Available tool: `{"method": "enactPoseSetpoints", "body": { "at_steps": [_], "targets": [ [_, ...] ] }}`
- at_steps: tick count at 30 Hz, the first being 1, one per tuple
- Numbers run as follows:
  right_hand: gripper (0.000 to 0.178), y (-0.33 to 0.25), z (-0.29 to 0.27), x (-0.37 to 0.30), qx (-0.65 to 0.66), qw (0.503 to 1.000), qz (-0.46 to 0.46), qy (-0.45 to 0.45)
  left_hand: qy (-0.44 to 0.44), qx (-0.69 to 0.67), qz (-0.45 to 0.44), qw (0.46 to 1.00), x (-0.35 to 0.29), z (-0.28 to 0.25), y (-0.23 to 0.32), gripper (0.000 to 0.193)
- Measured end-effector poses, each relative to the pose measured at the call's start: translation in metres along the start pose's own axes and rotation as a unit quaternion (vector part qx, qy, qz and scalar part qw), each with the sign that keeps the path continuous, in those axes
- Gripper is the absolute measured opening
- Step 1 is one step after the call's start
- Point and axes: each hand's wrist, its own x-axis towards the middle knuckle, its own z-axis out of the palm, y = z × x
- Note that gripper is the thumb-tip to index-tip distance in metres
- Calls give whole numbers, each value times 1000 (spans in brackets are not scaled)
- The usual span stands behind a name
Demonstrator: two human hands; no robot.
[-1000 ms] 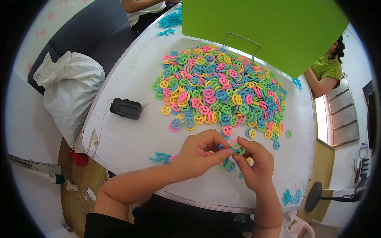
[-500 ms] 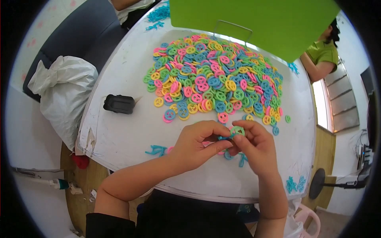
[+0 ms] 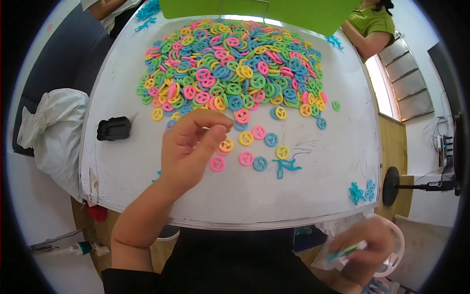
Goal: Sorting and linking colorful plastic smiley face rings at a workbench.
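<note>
Currently, in the head view, the right hand [image 3: 367, 242] is at the lower right of the frame, beyond the near edge of the tabletop [image 3: 235, 201], with a green and teal piece [image 3: 348, 250] held at its fingers. That grip is narrow around the piece, which lies at the hand's left side; blur hides its exact shape. The left hand [image 3: 188, 149] is over the tabletop, left of the frame's middle, its fingers curled and the thumb close to the forefinger. That grip is narrow too, but I cannot tell whether it holds anything.

Just right of the left thumb is a yellow wheel [image 3: 226, 145], partly over a pink one. More loose wheels lie to its right, with teal sticks [image 3: 287, 166] beside the last yellow one. A big heap of colored wheels [image 3: 230, 73] fills the upper middle of the frame.

As for containers, a white sack [image 3: 58, 134] stands at the left, gathered at its top, its contents hidden. A black tray [image 3: 114, 129] sits on the tabletop near it, hollow side up. A whitish plastic bag [image 3: 321, 258] is beside the right hand; I cannot make out its contents.
</note>
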Motion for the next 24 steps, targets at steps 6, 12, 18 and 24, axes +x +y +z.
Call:
{"method": "enactPoseSetpoints", "body": {
  "at_steps": [6, 12, 18, 24],
  "targets": [
    [20, 164, 56, -103, -431, 824, 362, -71, 0, 0, 4, 1000, -2, -3, 2, 13],
    [33, 316, 89, -165, -491, 716, 495, -29, 23, 42, -19, 999, -2, 7, 5, 14],
    [20, 89, 56, -23, -54, 925, 308, -216, 3, 56, -47, 997, -5, 5, 7, 13],
    [14, 76, 51, 99, -440, 858, -74, 254, -20, 153, -2, 988, -4, 5, 9, 12]
  ]
}}
